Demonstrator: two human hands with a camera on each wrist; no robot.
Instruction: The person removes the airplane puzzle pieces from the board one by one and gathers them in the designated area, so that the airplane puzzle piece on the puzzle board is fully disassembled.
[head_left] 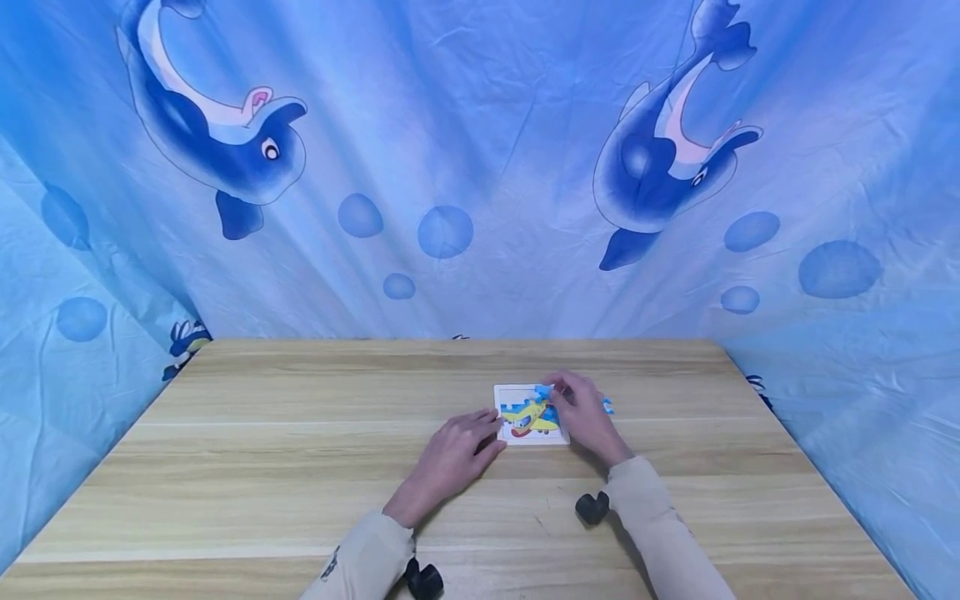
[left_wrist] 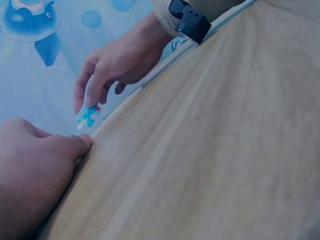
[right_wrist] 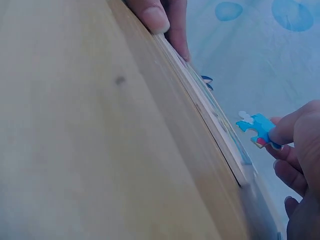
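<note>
A small jigsaw puzzle board (head_left: 557, 441) with a white border lies on the wooden table, partly filled with a yellow airplane picture. My left hand (head_left: 459, 447) rests at its left side, fingers touching the edge and the thumb by the near corner; in the right wrist view that thumb (right_wrist: 154, 19) presses the board's edge. Over the board's far right part, my right hand (head_left: 587, 414) pinches a puzzle piece (right_wrist: 259, 127) between thumb and finger. The piece is light blue with white and a bit of red, held tilted above the board.
Another blue puzzle piece (head_left: 607, 406) shows on the table beyond my right hand, mostly hidden by it. The wooden table (head_left: 300, 467) reaches back to a blue curtain (head_left: 495, 167) printed with dolphins and bubbles. Black wrist cameras (head_left: 592, 507) sit at both sleeves.
</note>
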